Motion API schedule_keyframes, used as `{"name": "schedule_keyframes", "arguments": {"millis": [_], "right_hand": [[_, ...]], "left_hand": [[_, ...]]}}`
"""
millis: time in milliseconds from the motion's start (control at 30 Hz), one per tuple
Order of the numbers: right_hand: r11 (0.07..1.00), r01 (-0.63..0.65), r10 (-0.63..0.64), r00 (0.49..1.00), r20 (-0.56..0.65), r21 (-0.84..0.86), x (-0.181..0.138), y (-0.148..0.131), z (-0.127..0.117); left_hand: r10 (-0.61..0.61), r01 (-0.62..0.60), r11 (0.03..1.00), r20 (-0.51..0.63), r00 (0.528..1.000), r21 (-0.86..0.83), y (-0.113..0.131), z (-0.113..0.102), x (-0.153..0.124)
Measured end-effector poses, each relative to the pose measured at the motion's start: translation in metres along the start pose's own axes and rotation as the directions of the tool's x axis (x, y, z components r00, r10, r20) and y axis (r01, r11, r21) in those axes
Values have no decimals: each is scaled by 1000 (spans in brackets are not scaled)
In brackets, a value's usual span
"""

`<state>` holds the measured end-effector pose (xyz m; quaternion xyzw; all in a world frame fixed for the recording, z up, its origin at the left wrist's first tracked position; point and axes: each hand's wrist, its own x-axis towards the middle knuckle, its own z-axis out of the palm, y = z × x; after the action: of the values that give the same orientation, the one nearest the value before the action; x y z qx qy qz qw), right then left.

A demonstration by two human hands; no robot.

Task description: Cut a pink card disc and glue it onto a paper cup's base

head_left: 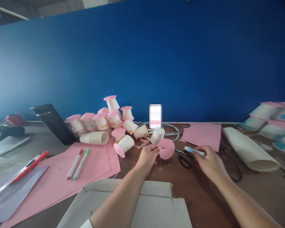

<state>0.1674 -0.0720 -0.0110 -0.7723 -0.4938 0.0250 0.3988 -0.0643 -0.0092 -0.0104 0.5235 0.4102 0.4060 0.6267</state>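
My left hand [148, 155] pinches a pink paper circle [166, 148] with a slit cut into it, holding it just above the brown table [204, 190]. My right hand [210, 163] is closed round a blue and white glue stick [194, 151], its tip pointing left toward the circle. Black scissors [184, 158] lie on the table between my two hands. Behind the circle stands a white paper cup [158, 135].
A pile of paper cups with pink lids [109, 118] sits at the back left, by a stack of cups [95, 137] and a black bottle [53, 123]. Pink sheets [61, 177] carry two markers [78, 163]. A white box [152, 205] is near me. A rolled white sheet [249, 148] lies right.
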Motion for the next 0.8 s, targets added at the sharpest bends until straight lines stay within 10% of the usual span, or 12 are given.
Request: {"name": "schedule_keyframes", "arguments": {"millis": [333,533,800], "right_hand": [[1000,7,-6,1000,28,-30,1,8,5],[971,241,-240,962,-127,-9,-11,-11,-3],[859,1,-250,872,420,511,-38,-48,-10]], "left_hand": [[35,-26,991,-62,997,131,6,0,-2],[249,-212,864,-21,968,457,11,3,-13],[560,-669,294,444,699,683,18,12,-30]]}}
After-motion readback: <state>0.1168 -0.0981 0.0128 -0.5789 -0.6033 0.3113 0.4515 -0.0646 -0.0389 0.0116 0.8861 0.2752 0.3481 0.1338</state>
